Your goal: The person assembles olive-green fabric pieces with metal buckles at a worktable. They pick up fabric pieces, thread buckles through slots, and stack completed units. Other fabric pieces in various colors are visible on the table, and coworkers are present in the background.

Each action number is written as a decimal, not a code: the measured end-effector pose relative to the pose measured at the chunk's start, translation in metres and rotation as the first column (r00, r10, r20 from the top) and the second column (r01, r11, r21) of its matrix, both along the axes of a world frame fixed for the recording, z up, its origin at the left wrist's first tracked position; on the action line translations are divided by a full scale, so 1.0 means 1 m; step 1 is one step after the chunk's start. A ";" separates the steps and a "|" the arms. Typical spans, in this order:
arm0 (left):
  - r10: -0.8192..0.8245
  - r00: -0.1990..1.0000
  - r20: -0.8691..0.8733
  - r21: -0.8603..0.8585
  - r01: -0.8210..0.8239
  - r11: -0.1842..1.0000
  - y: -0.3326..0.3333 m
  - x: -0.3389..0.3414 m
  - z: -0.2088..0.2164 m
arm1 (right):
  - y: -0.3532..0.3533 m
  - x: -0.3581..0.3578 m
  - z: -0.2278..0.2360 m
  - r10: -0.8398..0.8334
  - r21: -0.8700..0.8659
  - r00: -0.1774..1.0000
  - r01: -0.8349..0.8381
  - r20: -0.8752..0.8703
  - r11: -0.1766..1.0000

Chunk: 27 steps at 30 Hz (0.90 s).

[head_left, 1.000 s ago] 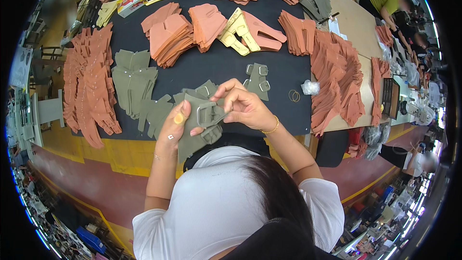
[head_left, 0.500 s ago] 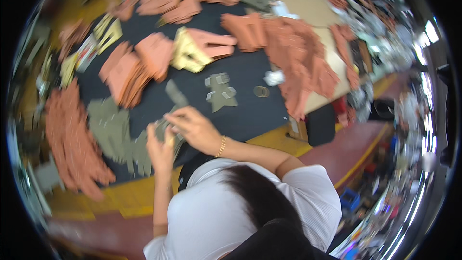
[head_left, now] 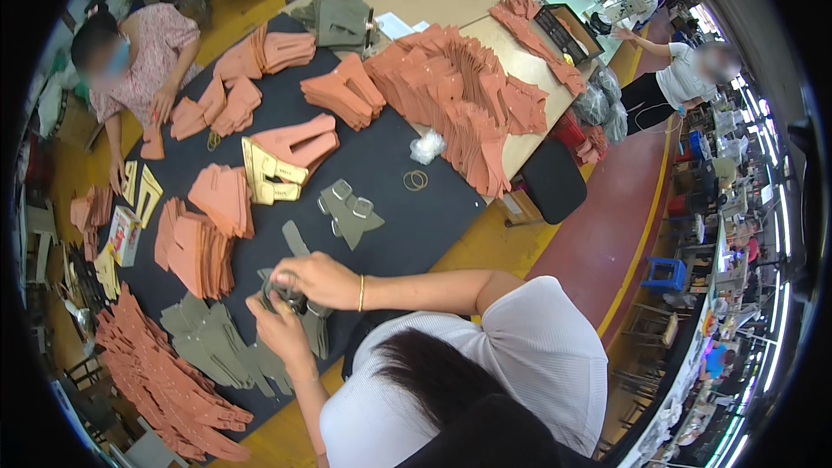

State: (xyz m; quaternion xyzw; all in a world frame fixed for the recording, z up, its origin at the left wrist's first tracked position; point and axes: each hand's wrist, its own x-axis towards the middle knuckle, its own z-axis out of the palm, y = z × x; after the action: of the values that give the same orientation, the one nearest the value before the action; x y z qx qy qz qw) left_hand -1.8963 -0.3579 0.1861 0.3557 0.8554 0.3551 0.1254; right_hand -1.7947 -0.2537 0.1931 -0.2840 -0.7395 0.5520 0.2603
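My left hand point(head_left: 283, 332) and my right hand point(head_left: 322, 281) meet at the near edge of the dark table, fingers closed on a bent olive-green strap piece point(head_left: 276, 295). Its exact shape is partly hidden by the fingers. Under and beside the hands lie more olive-green cut pieces point(head_left: 314, 334). A loose olive-green strip point(head_left: 295, 237) lies just beyond my right hand. Farther right rests an olive-green cut piece point(head_left: 354, 224) with several silvery square buckles. To the left of my left hand spreads a fanned stack of olive-green pieces point(head_left: 208, 342).
Stacks of orange-brown cut pieces point(head_left: 199, 251) and a cream pattern piece point(head_left: 270, 175) cover the dark tabletop point(head_left: 394, 234). Rubber bands point(head_left: 415, 180) and a crumpled white wad point(head_left: 426, 147) lie right. A co-worker point(head_left: 143, 61) handles pieces across the table; a black stool point(head_left: 552, 180) stands right.
The view has shifted and sharpened. My hands stay together at the olive-green piece; my right hand now curls over it, closer to my left fingers.
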 end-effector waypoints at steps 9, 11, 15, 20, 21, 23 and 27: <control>-0.080 0.983 0.166 0.218 0.043 0.975 -0.010 -0.006 -0.015 | 0.010 -0.002 -0.007 0.244 -0.496 0.967 -0.250 -0.079 0.832; -0.045 0.952 0.302 0.245 -0.032 0.969 -0.013 -0.010 -0.016 | 0.010 0.000 -0.010 0.245 -0.542 0.950 -0.313 -0.196 0.780; -0.081 0.784 0.616 0.321 -0.157 0.934 -0.007 -0.022 -0.004 | 0.026 0.003 -0.005 0.261 -0.399 0.946 -0.319 -0.194 0.860; -0.291 0.671 0.682 0.400 -0.009 0.916 -0.009 -0.029 0.012 | 0.028 0.000 0.004 0.187 0.174 0.954 -0.148 -0.233 0.974; -0.340 0.662 0.668 0.437 0.021 0.899 -0.010 -0.029 0.010 | 0.024 -0.004 0.005 0.227 0.273 0.954 -0.169 -0.197 0.947; -0.372 0.683 0.629 0.457 0.062 0.887 -0.009 -0.032 0.003 | 0.015 -0.003 0.004 0.191 0.200 0.955 -0.147 -0.225 0.969; -0.607 0.257 0.752 0.645 -0.097 0.758 -0.027 -0.054 0.010 | 0.024 0.010 0.006 0.114 0.475 0.988 -0.051 -0.104 0.878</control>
State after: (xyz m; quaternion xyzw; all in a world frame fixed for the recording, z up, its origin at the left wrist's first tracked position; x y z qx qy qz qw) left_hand -1.9505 -0.3845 0.1959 0.2399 0.3853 0.7039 0.5464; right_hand -1.7851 -0.2301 0.1989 -0.1443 -0.8444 0.3836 0.3449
